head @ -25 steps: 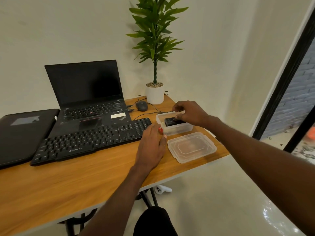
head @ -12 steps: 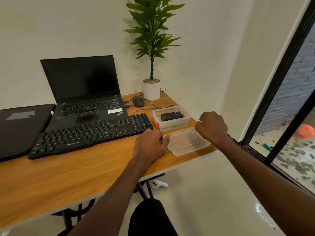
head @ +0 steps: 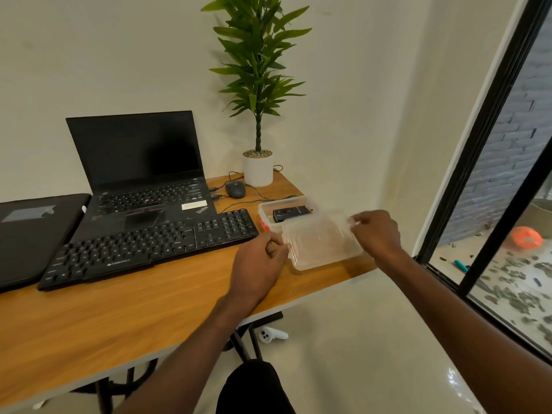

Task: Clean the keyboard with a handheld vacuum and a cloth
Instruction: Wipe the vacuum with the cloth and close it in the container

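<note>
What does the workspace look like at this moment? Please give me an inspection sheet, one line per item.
Surface: wooden table.
Job's things: black keyboard lies in front of the open laptop; a black device lies in the clear container; no cloth seen.
Clutter: closed laptop, mouse, potted plant.
Hands: left hand and right hand hold the clear lid by opposite edges.
Cables: thin black cables run near the mouse.
Surroundings: white controller on the floor; glass door at right.
</note>
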Action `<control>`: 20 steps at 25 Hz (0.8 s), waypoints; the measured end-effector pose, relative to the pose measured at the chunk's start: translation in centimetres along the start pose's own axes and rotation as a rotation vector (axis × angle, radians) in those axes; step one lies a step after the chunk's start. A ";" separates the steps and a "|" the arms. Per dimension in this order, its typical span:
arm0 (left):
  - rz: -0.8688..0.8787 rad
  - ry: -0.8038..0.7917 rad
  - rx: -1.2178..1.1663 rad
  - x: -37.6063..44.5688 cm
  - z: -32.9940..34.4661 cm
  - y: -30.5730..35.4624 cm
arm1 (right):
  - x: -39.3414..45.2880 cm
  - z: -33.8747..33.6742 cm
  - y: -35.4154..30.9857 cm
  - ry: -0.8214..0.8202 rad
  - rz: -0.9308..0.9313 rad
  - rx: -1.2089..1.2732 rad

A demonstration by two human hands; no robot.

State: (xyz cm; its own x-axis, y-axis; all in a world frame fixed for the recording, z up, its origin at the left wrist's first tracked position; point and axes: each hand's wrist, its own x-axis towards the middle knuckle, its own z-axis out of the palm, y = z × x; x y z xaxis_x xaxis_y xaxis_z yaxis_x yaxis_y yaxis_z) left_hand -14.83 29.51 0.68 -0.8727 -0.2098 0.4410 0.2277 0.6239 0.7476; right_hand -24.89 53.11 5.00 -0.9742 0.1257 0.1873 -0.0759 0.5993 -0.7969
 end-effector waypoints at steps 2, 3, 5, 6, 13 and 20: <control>0.008 0.129 -0.167 0.2 0.0 0.8 | -0.2 -0.2 -1.0 0.073 -0.077 0.324; 0.012 0.186 -0.204 0.8 -0.2 1.0 | -0.1 0.1 -1.5 0.098 -0.101 0.459; 0.009 0.252 -0.229 2.6 -0.3 0.9 | 0.7 1.2 -2.6 0.131 -0.098 0.617; -0.003 0.265 -0.238 3.5 -0.3 0.6 | 1.2 1.9 -3.0 0.124 -0.109 0.642; -0.102 0.263 -0.121 4.7 0.8 -2.6 | 1.8 7.3 -1.2 0.008 -0.249 0.419; -0.119 0.197 -0.125 5.2 1.4 -4.6 | 3.0 8.8 0.8 0.002 -0.226 0.432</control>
State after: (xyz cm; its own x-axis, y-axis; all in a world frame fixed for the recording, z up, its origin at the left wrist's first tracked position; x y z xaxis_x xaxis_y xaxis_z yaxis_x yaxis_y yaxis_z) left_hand -21.01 26.54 -1.17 -0.7986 -0.4263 0.4249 0.1904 0.4907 0.8503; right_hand -29.77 47.01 -0.13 -0.9229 0.0326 0.3837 -0.3668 0.2292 -0.9016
